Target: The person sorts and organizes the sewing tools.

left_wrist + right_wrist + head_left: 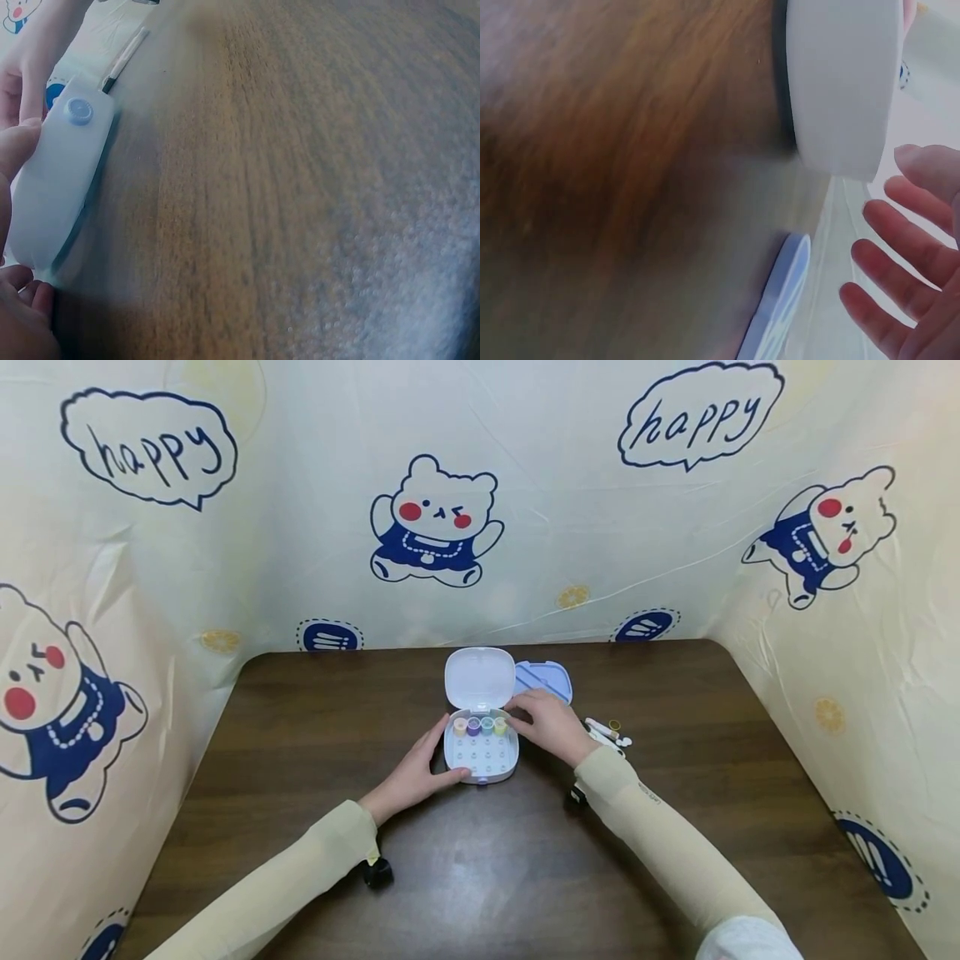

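Observation:
An open white sewing-kit-like case (491,770) stands on the table, its lid (480,677) raised at the back. Several small coloured spools (473,727) sit in its rear row, with rows of bare pegs in front. My left hand (411,781) grips the case, thumb at the front edge and fingers along the left side. A round blue button (79,112) shows on the case's front wall. At the rear right corner is my right hand (553,727), close to the yellow-green spool (500,725). The right wrist view shows its fingers (904,277) apart and nothing between them.
A blue slotted tray (553,678) lies behind the right hand. Right of that wrist are a white pen-like stick (602,729), a small yellow ring (615,725) and other small white items. A printed cloth (540,527) surrounds the brown table (315,727).

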A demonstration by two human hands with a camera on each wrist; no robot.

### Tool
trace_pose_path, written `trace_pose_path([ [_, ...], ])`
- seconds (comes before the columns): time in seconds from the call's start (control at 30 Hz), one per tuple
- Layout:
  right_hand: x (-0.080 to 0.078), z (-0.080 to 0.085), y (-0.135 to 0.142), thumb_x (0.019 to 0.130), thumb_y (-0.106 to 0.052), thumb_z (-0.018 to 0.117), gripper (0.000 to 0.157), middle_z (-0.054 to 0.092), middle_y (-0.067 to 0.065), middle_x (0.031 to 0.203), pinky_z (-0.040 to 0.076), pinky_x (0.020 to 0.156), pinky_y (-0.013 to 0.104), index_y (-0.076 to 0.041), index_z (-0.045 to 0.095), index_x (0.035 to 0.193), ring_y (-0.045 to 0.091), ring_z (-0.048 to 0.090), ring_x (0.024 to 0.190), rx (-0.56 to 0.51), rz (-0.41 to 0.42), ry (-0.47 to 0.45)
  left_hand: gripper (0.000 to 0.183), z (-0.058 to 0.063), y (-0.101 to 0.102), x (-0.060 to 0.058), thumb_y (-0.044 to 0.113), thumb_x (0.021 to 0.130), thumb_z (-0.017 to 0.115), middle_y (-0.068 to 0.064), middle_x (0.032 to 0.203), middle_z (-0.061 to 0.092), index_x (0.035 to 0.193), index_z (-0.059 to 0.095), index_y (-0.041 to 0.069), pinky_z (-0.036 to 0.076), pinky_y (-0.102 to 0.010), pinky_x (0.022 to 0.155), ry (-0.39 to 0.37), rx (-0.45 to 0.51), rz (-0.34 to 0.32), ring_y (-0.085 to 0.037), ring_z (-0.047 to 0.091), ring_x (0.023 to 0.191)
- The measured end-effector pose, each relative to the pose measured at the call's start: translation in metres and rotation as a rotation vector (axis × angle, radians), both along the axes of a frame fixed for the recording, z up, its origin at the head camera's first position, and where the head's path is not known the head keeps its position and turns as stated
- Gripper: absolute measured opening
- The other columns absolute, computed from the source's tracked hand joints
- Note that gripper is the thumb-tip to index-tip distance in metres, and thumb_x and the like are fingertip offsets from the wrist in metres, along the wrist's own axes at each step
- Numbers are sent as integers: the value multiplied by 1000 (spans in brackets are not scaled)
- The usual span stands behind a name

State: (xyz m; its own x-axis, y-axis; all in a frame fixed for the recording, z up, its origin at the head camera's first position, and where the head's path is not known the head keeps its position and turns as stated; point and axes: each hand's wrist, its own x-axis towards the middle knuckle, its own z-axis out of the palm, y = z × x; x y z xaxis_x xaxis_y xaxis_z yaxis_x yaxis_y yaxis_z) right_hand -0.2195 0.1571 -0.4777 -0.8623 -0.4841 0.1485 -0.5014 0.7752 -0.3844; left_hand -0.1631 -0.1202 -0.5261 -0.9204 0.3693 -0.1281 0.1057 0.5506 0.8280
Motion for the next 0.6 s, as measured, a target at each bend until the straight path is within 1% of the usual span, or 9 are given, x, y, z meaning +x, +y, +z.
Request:
trace_pose_path([
  [0.1, -3, 3, 9, 99, -23, 75, 21, 75, 6, 112, 57, 93, 43, -10, 77, 116, 24, 68, 104, -14, -51, 19, 111, 2, 0, -2, 48, 89, 82, -11, 173, 18, 169, 11, 17, 21, -57, 125, 16, 6, -9, -33, 19, 158],
  [0.23, -8, 4, 22, 99, -25, 73, 24, 75, 10, 113, 57, 91, 46, -8, 77, 115, 27, 68, 104, -7, -140, 12, 115, 1, -1, -1, 48, 86, 85, -12, 173, 19, 169, 13, 16, 22, -56, 125, 22, 4, -20, -33, 20, 158],
  [0.3, -13, 4, 29, 99, -24, 73, 22, 76, 11, 110, 58, 87, 46, -7, 78, 113, 28, 68, 100, 1, -173, 24, 116, 1, -2, -1, 49, 84, 86, -11, 173, 20, 169, 13, 16, 22, -56, 125, 20, 7, -21, -33, 20, 158],
  [0.43, -24, 5, 38, 98, -22, 74, 23, 75, 14, 105, 57, 81, 48, -4, 78, 110, 33, 67, 95, 56, -226, 53, 118, -1, -3, -1, 51, 83, 87, -10, 173, 19, 169, 13, 19, 22, -55, 125, 8, 11, -16, -32, 20, 158],
  [0.5, -30, 5, 41, 97, -24, 74, 25, 74, 16, 105, 56, 81, 49, -3, 78, 111, 34, 67, 94, 98, -252, 43, 118, -1, -3, -1, 51, 83, 87, -9, 173, 19, 169, 13, 19, 22, -54, 125, 5, 11, -15, -31, 20, 158],
  [0.6, -37, 4, 43, 98, -27, 74, 30, 73, 18, 108, 53, 86, 51, -1, 77, 114, 37, 65, 98, 157, -290, 18, 117, -2, -3, -1, 50, 83, 87, -9, 173, 20, 169, 14, 19, 22, -54, 125, 10, 17, -18, -31, 20, 158],
])
